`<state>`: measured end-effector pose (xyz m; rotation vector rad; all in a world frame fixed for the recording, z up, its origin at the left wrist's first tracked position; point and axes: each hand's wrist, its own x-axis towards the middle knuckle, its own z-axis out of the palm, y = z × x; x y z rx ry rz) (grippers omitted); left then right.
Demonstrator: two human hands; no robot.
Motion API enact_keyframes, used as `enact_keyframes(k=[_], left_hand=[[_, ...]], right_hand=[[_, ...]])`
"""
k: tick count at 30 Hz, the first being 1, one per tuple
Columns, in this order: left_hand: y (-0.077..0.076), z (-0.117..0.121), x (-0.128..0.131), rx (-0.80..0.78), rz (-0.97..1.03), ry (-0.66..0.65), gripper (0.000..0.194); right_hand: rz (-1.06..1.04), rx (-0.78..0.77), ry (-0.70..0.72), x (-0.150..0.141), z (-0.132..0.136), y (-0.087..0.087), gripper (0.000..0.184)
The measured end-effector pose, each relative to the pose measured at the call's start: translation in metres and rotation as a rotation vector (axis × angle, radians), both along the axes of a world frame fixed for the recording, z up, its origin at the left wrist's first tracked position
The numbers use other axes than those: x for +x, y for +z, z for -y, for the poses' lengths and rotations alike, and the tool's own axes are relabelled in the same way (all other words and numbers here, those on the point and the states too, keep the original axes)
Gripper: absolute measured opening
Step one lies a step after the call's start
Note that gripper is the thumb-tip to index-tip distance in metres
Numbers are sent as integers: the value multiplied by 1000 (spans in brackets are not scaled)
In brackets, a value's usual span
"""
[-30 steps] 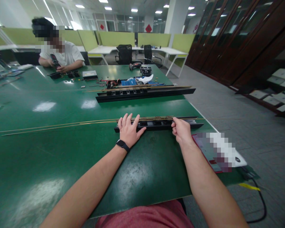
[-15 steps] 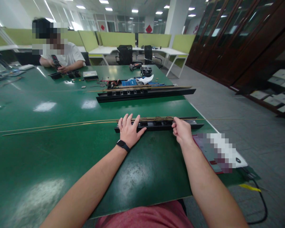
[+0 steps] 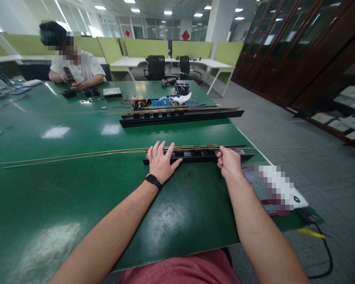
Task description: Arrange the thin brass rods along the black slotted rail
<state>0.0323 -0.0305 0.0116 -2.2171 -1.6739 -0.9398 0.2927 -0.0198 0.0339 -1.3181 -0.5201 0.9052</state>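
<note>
A black channel-shaped rail (image 3: pixel 195 159) lies on the green table before me, with dark blocks inside it. Thin brass-coloured rods (image 3: pixel 106 152) run along its top and stretch far past its left end. My left hand (image 3: pixel 160 159) lies open across the left part of the rail and the rods, its fingers spread. Near the rail's right end, my right hand (image 3: pixel 230 159) is closed in a pinch at a thin brass-coloured rod; the fingertips partly hide the grip. One rod sticks out beyond this hand, over the table's right edge.
Behind lies a second black rail (image 3: pixel 183 117) with more rods, beside blue parts (image 3: pixel 161 102). A power drill (image 3: pixel 168 82) stands farther back. A co-worker (image 3: pixel 79 71) sits far left holding a tool. A plastic-covered packet (image 3: pixel 257 183) lies at the right edge.
My right hand has shifted slightly right along the rail, and the rod end beyond it seems to reach a little farther right. My left hand has stayed in place.
</note>
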Motion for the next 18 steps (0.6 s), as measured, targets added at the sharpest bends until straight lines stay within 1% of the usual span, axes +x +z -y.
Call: enact_keyframes(k=[4, 11, 15, 18], left_hand=[[0, 0, 0, 6, -6, 4, 65], [1, 0, 1, -1, -4, 9, 65], [0, 0, 0, -2, 0, 0, 65], [0, 0, 0, -6, 1, -6, 65]], right_hand=[[18, -10, 14, 0, 0, -1, 27], [33, 4, 103, -4, 1, -3, 35], [20, 12, 81, -4, 2, -1, 35], [8, 4, 45, -3, 1, 0, 31]])
